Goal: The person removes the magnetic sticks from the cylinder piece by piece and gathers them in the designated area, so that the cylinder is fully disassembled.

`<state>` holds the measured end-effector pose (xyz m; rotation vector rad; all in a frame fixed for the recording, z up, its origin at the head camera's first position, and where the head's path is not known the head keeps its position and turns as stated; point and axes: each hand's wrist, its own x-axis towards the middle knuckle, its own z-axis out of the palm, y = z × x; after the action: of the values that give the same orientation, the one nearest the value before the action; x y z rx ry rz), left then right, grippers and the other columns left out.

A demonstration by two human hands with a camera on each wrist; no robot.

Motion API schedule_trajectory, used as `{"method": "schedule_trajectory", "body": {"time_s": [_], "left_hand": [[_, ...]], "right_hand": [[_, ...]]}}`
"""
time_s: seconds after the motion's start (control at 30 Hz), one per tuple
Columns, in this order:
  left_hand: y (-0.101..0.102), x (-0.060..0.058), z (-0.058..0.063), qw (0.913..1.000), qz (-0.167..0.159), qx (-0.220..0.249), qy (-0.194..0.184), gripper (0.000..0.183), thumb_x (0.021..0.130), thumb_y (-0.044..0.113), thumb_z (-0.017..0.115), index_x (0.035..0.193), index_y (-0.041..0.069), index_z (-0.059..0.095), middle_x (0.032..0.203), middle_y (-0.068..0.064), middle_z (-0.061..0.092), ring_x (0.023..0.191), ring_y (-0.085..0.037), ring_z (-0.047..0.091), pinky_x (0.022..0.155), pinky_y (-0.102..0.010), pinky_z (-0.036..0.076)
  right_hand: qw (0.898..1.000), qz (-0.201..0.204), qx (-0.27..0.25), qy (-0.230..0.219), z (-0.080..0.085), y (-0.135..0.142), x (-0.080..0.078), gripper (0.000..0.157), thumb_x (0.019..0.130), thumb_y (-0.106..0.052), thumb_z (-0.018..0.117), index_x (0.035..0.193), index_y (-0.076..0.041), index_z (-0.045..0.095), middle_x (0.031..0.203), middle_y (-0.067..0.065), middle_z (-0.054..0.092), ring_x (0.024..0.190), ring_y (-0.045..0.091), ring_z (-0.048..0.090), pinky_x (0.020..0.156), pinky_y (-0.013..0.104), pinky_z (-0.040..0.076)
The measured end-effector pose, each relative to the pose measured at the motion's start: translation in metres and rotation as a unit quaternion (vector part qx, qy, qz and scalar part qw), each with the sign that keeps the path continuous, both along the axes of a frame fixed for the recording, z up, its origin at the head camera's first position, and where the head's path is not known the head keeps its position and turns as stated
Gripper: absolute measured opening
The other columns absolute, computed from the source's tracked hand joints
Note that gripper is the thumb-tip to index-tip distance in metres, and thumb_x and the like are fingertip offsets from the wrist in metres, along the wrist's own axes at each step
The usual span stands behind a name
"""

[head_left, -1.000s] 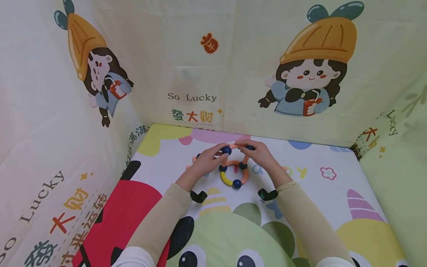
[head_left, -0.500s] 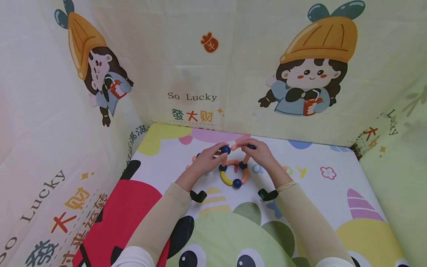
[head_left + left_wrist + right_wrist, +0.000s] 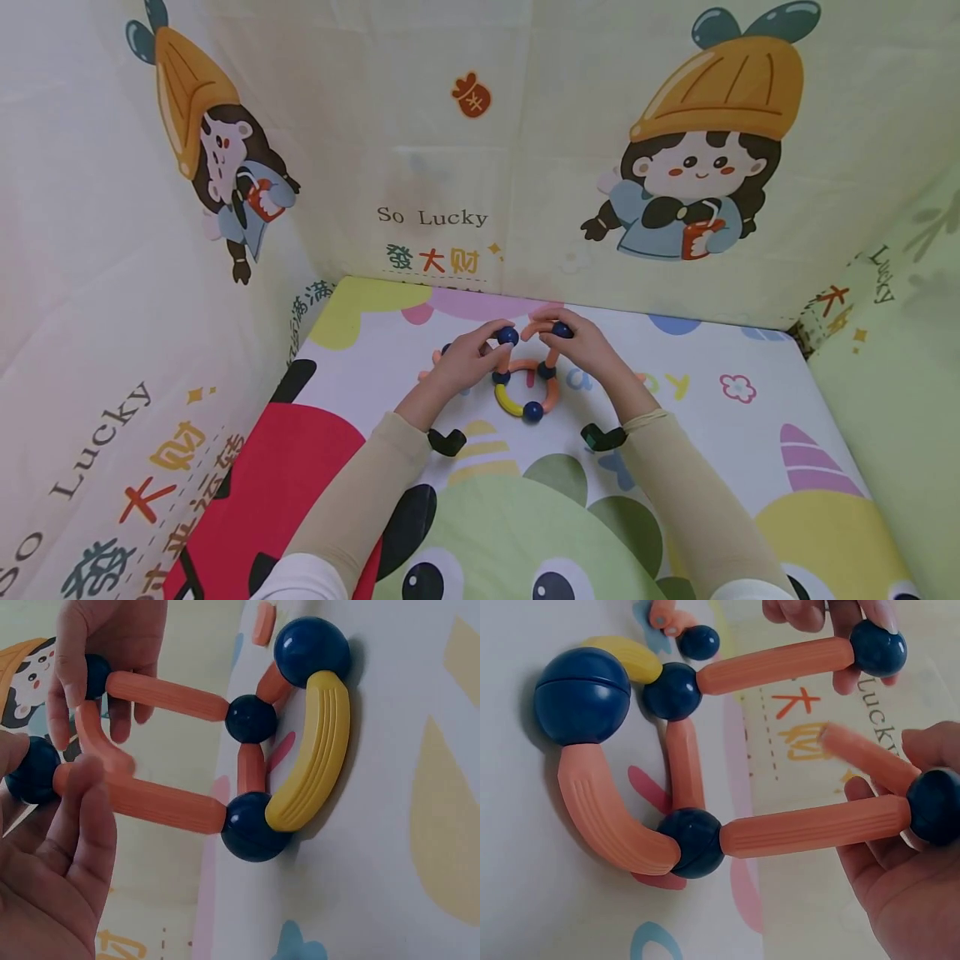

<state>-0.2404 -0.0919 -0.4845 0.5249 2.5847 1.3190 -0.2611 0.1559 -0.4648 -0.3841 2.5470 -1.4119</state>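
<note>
A toy frame of blue balls and ribbed sticks stands on the mat. Its base ring has a yellow curved stick (image 3: 319, 750), orange sticks and a large blue ball (image 3: 533, 412) in front. Two straight orange sticks (image 3: 165, 801) rise from it. My left hand (image 3: 474, 354) pinches the blue ball (image 3: 877, 649) topping the left one. At the right one, my right hand (image 3: 588, 342) grips another blue ball (image 3: 934, 806). From that ball a curved orange stick (image 3: 870, 757), blurred, juts toward the left side, its free end apart from the left ball.
More orange sticks (image 3: 664, 615) and a blue ball (image 3: 699, 643) lie on the mat left of the frame, partly behind my left hand. A printed cloth wall (image 3: 525, 183) rises behind the mat (image 3: 697, 433), with others at both sides. Dark angular pieces (image 3: 447, 442) show by both wrists.
The curved orange stick's free end has come away from beside the left ball, and a gap now shows between them. My right fingers have shifted slightly; my left hand has barely moved.
</note>
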Motion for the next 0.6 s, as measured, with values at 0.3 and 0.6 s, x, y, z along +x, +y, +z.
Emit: {"method": "schedule_trajectory", "body": {"time_s": [0.3, 0.6], "left_hand": [[0.0017, 0.0021, -0.0033, 0.9984, 0.003, 0.045, -0.034, 0.050, 0.096, 0.057, 0.052, 0.143, 0.044, 0.040, 0.084, 0.007, 0.072, 0.086, -0.009, 0.068, 0.077, -0.035, 0.045], [0.0019, 0.0042, -0.0011, 0.9979, 0.006, 0.052, -0.038, 0.054, 0.095, 0.061, 0.052, 0.144, 0.044, 0.039, 0.087, 0.008, 0.073, 0.087, -0.009, 0.068, 0.078, -0.037, 0.045]], "right_hand": [[0.999, 0.017, -0.046, 0.006, -0.0003, 0.0005, 0.0019, 0.038, 0.097, -0.010, 0.052, 0.133, -0.021, 0.053, 0.144, 0.000, 0.047, 0.123, 0.032, 0.051, 0.107, 0.060, 0.037], [0.998, 0.009, -0.065, -0.015, -0.0012, 0.0063, 0.0053, 0.048, 0.095, -0.011, 0.052, 0.140, -0.026, 0.045, 0.150, 0.001, 0.042, 0.131, 0.034, 0.044, 0.111, 0.062, 0.034]]}}
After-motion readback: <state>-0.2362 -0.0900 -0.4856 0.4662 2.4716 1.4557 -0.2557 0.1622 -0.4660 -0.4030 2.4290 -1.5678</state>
